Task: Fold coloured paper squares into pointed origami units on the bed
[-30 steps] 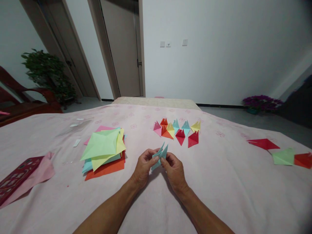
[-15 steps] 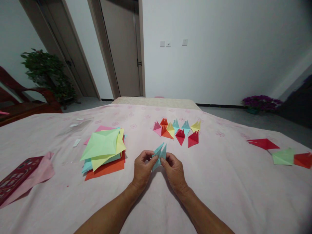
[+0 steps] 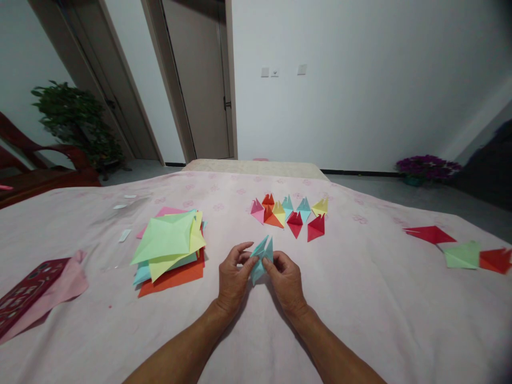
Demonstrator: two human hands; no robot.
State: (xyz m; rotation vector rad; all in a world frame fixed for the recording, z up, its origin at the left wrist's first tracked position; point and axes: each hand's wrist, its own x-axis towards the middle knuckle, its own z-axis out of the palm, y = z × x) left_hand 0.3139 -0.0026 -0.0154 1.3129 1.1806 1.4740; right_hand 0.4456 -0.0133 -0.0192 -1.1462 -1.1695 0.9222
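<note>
Between both hands, just above the cloth, is a light-blue folded paper (image 3: pixel 261 271) with two narrow points sticking up and a slit between them. My left hand (image 3: pixel 236 272) pinches its left side with thumb and fingers, the index finger somewhat raised. My right hand (image 3: pixel 287 277) pinches the right side, its thumb pressed on the front face. The fingertips behind the paper are hidden. Beyond the hands stand several small folded paper cranes, among them a dark red crane (image 3: pixel 316 228), a pink crane (image 3: pixel 257 210) and a yellow crane (image 3: pixel 320 207).
A stack of coloured paper sheets (image 3: pixel 166 237) lies to the left, near a clear plastic bag (image 3: pixel 108 258). Farther left is a dark red packet (image 3: pixel 30 288) on pink cloth. Partly folded papers, including a green one (image 3: pixel 462 256), lie at right on the pink tablecloth (image 3: pixel 360 309).
My left index finger has lifted a little off the blue paper, and the paper's lower part shows slightly more. Both hands stay in nearly the same place; the view has shifted slightly.
</note>
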